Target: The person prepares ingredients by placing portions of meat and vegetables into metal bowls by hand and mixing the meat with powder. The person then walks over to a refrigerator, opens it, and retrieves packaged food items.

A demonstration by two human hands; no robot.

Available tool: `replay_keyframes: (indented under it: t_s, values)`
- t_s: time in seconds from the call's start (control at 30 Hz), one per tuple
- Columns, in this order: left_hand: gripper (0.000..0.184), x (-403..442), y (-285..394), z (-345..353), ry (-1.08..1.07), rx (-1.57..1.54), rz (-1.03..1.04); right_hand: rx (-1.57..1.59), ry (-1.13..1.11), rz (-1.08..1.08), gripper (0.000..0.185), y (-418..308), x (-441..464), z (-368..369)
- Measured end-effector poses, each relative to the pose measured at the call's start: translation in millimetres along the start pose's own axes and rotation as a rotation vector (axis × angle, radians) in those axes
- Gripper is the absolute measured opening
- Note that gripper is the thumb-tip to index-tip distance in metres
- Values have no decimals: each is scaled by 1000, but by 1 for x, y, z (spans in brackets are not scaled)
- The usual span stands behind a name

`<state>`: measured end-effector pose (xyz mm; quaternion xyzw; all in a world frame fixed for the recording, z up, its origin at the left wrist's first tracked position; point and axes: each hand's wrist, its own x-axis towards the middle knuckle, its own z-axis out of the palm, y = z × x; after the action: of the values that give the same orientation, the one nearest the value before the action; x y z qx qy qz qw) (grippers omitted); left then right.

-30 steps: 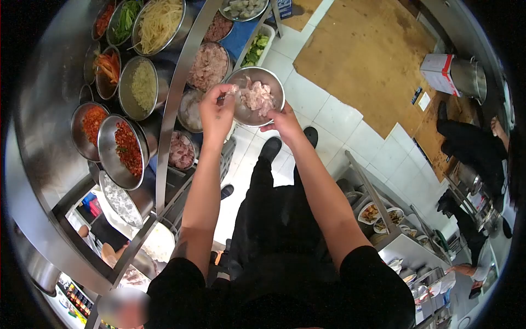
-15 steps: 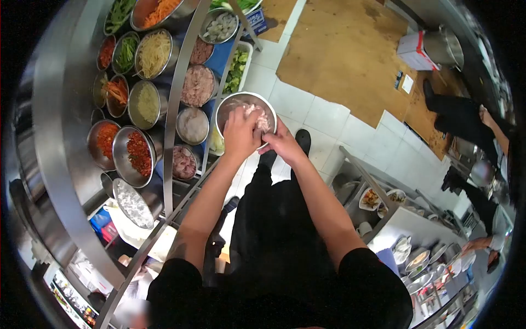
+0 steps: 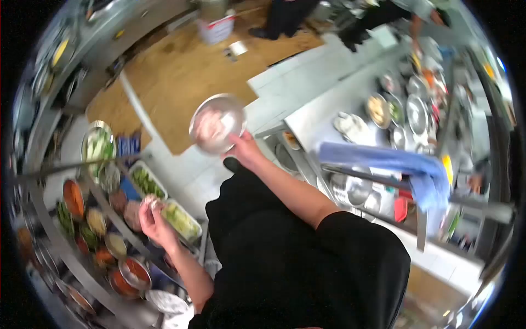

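Note:
A steel bowl (image 3: pixel 233 112) with pale pink raw meat (image 3: pixel 209 125) in it is held out over the floor. My right hand (image 3: pixel 246 151) grips its near right rim. Off to the left, my left hand (image 3: pixel 156 222) is away from the bowl, beside the rack of ingredient bowls, with its fingers closed on a small pale pink piece (image 3: pixel 153 203) that looks like meat. A tray of green vegetables (image 3: pixel 147 182) and a tray of pale chopped vegetable (image 3: pixel 182 220) lie near that hand. The image is blurred.
Metal rails (image 3: pixel 109 211) frame the ingredient bowls at lower left. At right stands a steel counter (image 3: pixel 323 118) with several bowls, a white cloth (image 3: pixel 352 127) and a blue cloth (image 3: pixel 383 159) on a rail. Two other people are at the top, one reaching over the counter.
The view has swung toward the counter at right. My left hand has come out of the bowl and moved left toward the rack; my right hand still holds the bowl.

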<state>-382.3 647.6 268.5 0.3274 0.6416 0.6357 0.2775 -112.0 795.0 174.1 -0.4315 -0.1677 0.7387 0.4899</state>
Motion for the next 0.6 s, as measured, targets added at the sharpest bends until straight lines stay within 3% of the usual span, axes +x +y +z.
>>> replay_keyframes:
  t_s: [0.07, 0.13, 0.17, 0.23, 0.37, 0.4, 0.47, 0.5, 0.53, 0.6]
  values:
    - [22, -63, -12, 17, -76, -25, -54, 151, 262, -425, 45, -84, -17, -117]
    - [21, -107, -11, 28, -130, -46, -107, 291, 464, -687, 47, -134, -26, -192]
    - [21, -128, -12, 30, -141, -57, -101, 287, 679, -732, 50, -163, -40, -214]
    - [20, -129, -17, 24, -218, -47, -22, 438, 788, -728, 50, -201, -28, -260]
    - [22, -141, -24, 6, -294, -4, 14, 608, 766, -692, 51, -234, -21, -317]
    - [22, -146, -24, 3, -304, 13, 18, 584, 819, -660, 47, -231, -32, -298]
    - [21, -158, -27, -3, -321, 24, -5, 351, 498, -505, 45, -183, -62, -273]
    - [21, -161, -26, 0, -333, 18, -27, 78, 312, -378, 45, -149, -91, -254]
    - [20, -165, -19, 2, -329, 62, -58, 35, 168, -228, 46, -111, -130, -229]
    - [20, -165, 14, 4, -411, 77, -165, -433, -292, -99, 39, -77, -264, -171]
